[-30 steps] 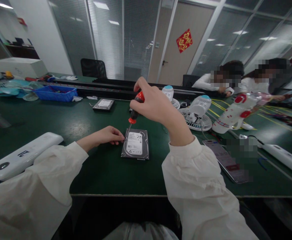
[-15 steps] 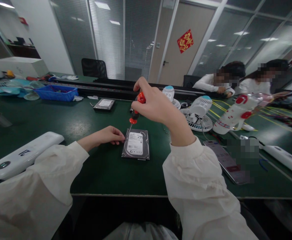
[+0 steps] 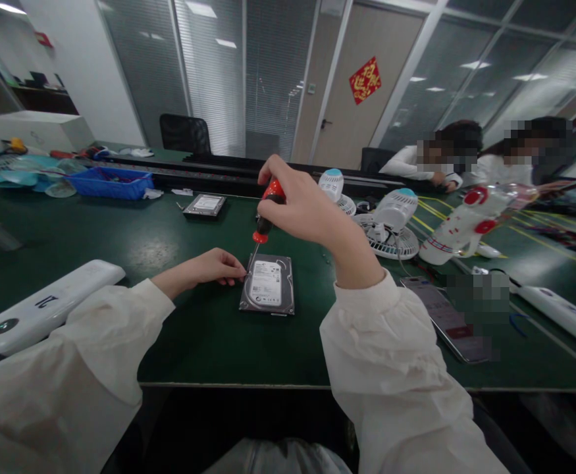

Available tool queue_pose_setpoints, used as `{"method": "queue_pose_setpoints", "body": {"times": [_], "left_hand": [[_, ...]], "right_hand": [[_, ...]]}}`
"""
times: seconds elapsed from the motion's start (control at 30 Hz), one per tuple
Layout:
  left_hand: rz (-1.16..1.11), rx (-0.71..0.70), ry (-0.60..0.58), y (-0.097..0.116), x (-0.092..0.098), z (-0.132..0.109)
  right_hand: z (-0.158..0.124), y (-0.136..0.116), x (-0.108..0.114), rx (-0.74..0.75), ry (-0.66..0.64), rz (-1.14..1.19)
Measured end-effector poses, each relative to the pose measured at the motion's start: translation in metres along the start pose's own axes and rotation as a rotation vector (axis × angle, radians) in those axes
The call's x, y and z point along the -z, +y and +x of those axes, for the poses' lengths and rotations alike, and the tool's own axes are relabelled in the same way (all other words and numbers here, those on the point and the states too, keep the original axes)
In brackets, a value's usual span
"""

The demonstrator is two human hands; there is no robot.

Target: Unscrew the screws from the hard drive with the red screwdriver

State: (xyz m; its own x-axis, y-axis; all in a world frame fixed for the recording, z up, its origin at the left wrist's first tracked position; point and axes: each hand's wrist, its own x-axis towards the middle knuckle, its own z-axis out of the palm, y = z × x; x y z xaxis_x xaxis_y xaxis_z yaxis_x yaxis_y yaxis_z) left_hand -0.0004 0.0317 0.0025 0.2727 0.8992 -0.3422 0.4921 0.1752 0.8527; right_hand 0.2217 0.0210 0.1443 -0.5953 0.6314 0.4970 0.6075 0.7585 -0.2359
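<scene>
A hard drive (image 3: 268, 283) with a white label lies flat on the green table in front of me. My right hand (image 3: 295, 201) grips the red and black handle of a screwdriver (image 3: 262, 227) from above, its shaft slanting down to the drive's upper left edge. At that same edge, my left hand (image 3: 218, 266) has thumb and index finger pinched close to the screwdriver tip. Whatever sits between those fingertips is too small to make out. Farther back, a second hard drive (image 3: 205, 205) rests on the table.
A white power bank-like case (image 3: 51, 306) lies at left, with a blue bin (image 3: 112, 183) behind it. To the right are small white fans (image 3: 396, 217), a tilted bottle (image 3: 458, 224) and a phone (image 3: 445, 319). Two people sit at the far right.
My right hand has shifted very slightly left, and the screwdriver handle appears turned a little in its fingers. The left hand and the drive stay in place.
</scene>
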Motion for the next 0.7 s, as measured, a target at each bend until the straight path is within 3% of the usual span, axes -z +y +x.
{"method": "queue_pose_setpoints", "body": {"times": [0.2,0.33,0.53,0.7], "left_hand": [[0.0,-0.003,-0.006,-0.0028,0.0008,0.0029],[-0.002,-0.001,-0.007,-0.0041,0.0016,0.0039],[-0.006,-0.003,0.001,-0.0039,0.0012,0.0031],[-0.006,0.005,0.009,-0.0014,0.0001,0.0021]], "right_hand": [[-0.0004,-0.0041,0.0001,-0.127,0.047,-0.208],[-0.0021,-0.0032,0.0046,-0.104,-0.013,-0.136],[-0.0012,-0.0011,0.0037,-0.206,0.032,-0.177],[-0.0022,-0.002,0.007,-0.173,-0.034,-0.122]]}}
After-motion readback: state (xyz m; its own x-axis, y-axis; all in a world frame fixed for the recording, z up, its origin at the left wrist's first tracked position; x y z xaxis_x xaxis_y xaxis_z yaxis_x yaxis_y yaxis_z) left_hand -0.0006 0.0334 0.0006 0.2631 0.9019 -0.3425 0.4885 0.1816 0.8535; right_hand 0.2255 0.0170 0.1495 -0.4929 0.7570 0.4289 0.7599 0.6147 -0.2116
